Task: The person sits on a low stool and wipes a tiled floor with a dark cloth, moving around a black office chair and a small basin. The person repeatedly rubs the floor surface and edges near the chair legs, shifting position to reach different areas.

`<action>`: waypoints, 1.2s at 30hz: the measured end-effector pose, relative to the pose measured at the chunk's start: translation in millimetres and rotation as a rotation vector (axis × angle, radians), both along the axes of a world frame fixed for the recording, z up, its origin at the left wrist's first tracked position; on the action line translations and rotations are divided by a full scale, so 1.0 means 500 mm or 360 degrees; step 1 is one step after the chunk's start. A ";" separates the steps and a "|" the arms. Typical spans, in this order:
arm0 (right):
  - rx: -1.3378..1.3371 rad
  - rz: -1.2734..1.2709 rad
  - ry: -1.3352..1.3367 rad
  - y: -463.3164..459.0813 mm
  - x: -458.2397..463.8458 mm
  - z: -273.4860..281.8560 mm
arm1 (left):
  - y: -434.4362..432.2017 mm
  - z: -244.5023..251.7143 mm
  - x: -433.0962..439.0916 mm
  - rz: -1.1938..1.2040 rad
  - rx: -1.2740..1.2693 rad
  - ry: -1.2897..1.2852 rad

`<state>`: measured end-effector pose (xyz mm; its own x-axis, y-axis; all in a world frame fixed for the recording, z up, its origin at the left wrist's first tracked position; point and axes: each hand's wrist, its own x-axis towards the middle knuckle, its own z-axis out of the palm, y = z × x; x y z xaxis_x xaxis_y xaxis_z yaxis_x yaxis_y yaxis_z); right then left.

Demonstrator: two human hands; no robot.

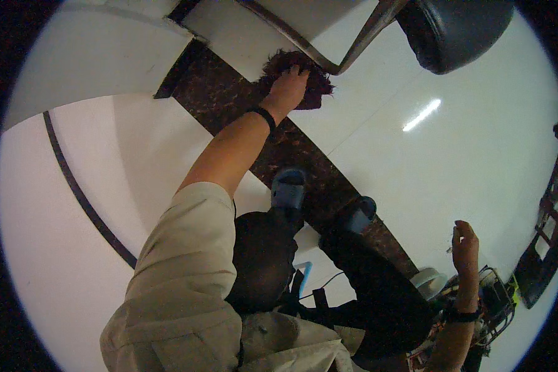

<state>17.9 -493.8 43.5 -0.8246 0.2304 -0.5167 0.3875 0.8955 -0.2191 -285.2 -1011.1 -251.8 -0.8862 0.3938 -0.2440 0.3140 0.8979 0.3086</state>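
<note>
My left hand point(290, 87) presses down on a dark maroon shaggy cloth point(317, 98), its fingers bent over the top. The cloth lies on the glossy white floor point(376, 153), at the edge of a brown marbled floor strip point(218, 83) and right beside a bent metal chair frame point(328, 63). Off to the right, my right hand point(466, 246) hangs above the floor with loosely curled fingers and a small gap by the thumb. Nothing shows clearly in it. Each wrist wears a black band.
My feet, in blue-grey slippers point(288, 190), are at the marbled strip. A black padded seat point(455, 32) overhangs at upper right. Black skirting point(176, 69) edges a wall corner. Below my right hand are a pale rounded object point(428, 282) and a wire rack point(500, 297) with clutter.
</note>
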 end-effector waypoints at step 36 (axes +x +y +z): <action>-0.0108 -0.0043 -0.0173 0.044 0.023 -0.093 | -0.467 0.001 0.453 0.0512 -0.0042 -0.0599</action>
<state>29.2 -472.1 -2.9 -0.7569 0.2131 -0.6179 0.4360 0.8689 -0.2345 -58.9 -1244.5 -251.5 -0.8102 0.1038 -0.5768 -0.1096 0.9400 0.3231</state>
